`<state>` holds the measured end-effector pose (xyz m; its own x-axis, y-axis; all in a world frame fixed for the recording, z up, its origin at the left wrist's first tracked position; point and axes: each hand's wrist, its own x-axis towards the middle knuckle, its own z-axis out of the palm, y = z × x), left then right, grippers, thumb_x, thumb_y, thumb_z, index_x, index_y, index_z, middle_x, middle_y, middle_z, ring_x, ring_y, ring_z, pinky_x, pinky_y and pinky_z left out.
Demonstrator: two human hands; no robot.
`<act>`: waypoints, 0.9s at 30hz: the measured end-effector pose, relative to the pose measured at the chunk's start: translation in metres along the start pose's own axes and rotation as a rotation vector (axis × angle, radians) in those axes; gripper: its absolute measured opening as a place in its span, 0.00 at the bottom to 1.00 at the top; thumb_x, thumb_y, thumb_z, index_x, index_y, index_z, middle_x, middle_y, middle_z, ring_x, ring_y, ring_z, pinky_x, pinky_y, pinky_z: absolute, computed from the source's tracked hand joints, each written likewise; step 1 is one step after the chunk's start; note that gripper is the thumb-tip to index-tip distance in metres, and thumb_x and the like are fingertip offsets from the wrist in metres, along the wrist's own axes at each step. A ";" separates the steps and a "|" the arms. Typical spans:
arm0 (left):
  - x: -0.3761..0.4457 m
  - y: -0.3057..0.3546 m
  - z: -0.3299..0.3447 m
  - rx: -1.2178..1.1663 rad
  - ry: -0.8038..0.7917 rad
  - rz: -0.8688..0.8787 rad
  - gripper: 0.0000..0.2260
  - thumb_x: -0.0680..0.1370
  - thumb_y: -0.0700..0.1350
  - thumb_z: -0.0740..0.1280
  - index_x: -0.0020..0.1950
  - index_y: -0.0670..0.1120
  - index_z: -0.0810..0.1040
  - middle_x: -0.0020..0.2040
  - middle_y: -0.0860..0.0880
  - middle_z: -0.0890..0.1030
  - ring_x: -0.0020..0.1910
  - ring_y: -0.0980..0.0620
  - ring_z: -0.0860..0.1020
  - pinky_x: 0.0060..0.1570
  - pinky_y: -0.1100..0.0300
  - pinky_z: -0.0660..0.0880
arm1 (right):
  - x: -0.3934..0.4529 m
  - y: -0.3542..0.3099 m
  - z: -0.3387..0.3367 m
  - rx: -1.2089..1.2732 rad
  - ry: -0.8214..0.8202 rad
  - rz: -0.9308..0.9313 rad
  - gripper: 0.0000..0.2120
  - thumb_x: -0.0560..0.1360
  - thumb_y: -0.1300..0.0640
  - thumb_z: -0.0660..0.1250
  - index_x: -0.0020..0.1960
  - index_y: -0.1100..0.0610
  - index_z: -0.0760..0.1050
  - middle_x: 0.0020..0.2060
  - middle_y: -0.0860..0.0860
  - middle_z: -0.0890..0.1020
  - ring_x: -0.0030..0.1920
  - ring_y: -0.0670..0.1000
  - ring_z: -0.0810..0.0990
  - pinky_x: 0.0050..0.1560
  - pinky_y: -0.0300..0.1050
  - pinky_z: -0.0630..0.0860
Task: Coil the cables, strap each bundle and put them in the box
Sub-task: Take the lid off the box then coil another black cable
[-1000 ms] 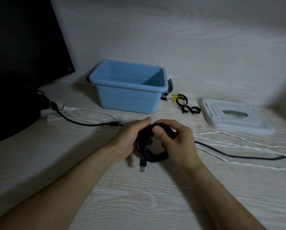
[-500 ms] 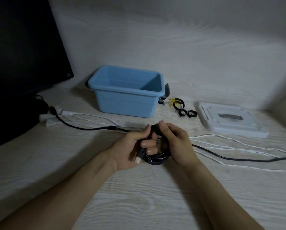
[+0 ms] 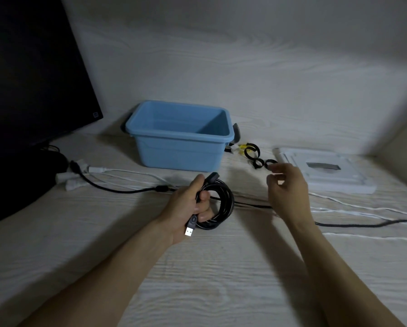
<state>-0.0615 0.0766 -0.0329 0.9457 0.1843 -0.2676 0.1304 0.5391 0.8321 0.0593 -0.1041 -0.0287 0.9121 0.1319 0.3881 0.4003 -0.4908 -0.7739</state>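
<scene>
Head view: the left hand holds its grip clamped round a coiled black USB cable above the pale wood-grain surface; the right hand, fingers loosely apart, hovers near black strap loops beside the open blue plastic box. No writing legible.

The left hand grips a coiled black cable above the desk, its USB plug hanging below the palm. The right hand, fingers loosely curled and holding nothing, hovers beside the black straps. A blue box sits toward the desk's back edge, with a white lid near the right edge. Loose white cables and a loose black cable trail to the right.
</scene>
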 end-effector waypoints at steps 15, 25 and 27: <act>-0.005 -0.001 0.004 -0.042 0.024 0.069 0.17 0.83 0.52 0.58 0.37 0.46 0.71 0.23 0.53 0.64 0.25 0.53 0.56 0.22 0.63 0.59 | 0.075 0.061 0.006 -0.672 -0.117 -0.106 0.09 0.74 0.65 0.67 0.50 0.58 0.83 0.47 0.63 0.84 0.48 0.66 0.79 0.46 0.53 0.74; -0.007 -0.005 0.012 0.019 0.074 0.150 0.18 0.82 0.54 0.58 0.38 0.45 0.68 0.28 0.50 0.61 0.23 0.55 0.57 0.23 0.62 0.61 | -0.030 -0.044 -0.002 0.256 -0.201 -0.381 0.07 0.81 0.67 0.61 0.51 0.57 0.73 0.42 0.47 0.80 0.36 0.46 0.80 0.38 0.37 0.75; -0.007 -0.009 0.012 0.073 0.078 0.189 0.19 0.83 0.55 0.57 0.37 0.45 0.68 0.28 0.50 0.61 0.22 0.55 0.59 0.23 0.61 0.61 | -0.049 -0.053 0.007 0.305 -0.277 -0.390 0.05 0.80 0.66 0.63 0.51 0.57 0.74 0.40 0.43 0.81 0.34 0.46 0.80 0.37 0.36 0.73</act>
<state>-0.0655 0.0606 -0.0326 0.9297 0.3415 -0.1377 -0.0235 0.4282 0.9034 -0.0061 -0.0780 -0.0102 0.6640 0.4952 0.5603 0.6823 -0.0945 -0.7250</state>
